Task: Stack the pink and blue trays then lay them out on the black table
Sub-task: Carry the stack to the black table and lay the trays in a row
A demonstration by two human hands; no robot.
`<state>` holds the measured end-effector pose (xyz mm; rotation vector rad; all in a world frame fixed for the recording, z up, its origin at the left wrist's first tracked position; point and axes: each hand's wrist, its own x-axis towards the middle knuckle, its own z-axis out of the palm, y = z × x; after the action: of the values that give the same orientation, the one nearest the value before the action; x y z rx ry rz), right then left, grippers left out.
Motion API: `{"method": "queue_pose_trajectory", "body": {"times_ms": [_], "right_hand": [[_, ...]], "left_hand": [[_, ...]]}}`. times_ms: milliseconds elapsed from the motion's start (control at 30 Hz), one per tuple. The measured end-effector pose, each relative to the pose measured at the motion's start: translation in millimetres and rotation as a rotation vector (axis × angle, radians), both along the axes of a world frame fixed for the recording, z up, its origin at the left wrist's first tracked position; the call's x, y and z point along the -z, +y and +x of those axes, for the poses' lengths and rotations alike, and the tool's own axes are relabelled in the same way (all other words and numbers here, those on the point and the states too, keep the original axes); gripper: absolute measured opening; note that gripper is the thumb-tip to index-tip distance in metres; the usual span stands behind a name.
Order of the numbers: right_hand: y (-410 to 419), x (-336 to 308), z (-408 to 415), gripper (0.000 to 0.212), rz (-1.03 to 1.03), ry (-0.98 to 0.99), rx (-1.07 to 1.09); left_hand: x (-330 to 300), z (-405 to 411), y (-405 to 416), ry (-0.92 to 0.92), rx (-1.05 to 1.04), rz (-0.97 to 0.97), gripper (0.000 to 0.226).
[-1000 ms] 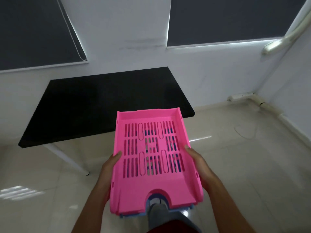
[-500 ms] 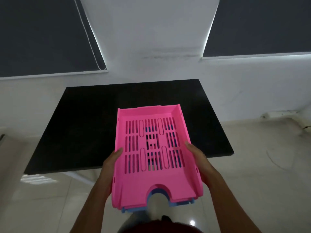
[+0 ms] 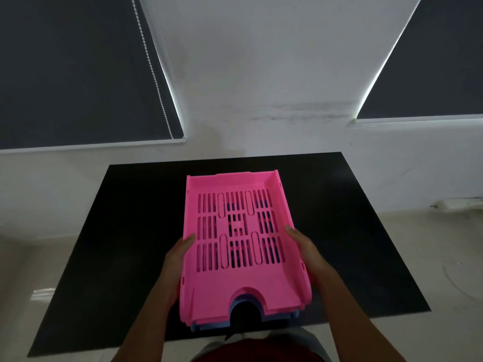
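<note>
Both hands' fingers (image 3: 294, 232) clasp the pink tray (image 3: 241, 257) lengthwise, notch toward the person.

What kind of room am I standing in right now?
Probably a sparse office or spare room: a bare black table against a white wall, dark roller blinds pulled down on both sides, and a pale tiled floor.

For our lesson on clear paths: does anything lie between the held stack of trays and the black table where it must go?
Nothing visible does. The left hand and right hand grip the sides of the pink tray, with the blue tray nested beneath, above the black table, whose visible surface is bare.
</note>
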<state>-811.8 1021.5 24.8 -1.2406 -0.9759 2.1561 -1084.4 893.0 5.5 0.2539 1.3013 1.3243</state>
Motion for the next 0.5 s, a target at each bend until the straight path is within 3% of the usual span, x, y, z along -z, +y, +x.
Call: {"method": "queue_pose_trajectory", "body": {"times_ms": [167, 300, 400, 500], "right_hand": [[31, 8, -21, 0.058, -0.006, -0.042, 0.019], [47, 15, -24, 0.047, 0.015, -0.062, 0.004], [49, 18, -23, 0.049, 0.015, -0.044, 0.009], [43, 14, -22, 0.034, 0.149, -0.114, 0.016]], "left_hand": [[8, -23, 28, -0.022, -0.013, -0.030, 0.050], [8, -30, 42, -0.002, 0.024, -0.027, 0.048], [4, -31, 46, 0.064, 0.022, -0.029, 0.048], [-1, -29, 42, 0.163, -0.044, 0.012, 0.054]]}}
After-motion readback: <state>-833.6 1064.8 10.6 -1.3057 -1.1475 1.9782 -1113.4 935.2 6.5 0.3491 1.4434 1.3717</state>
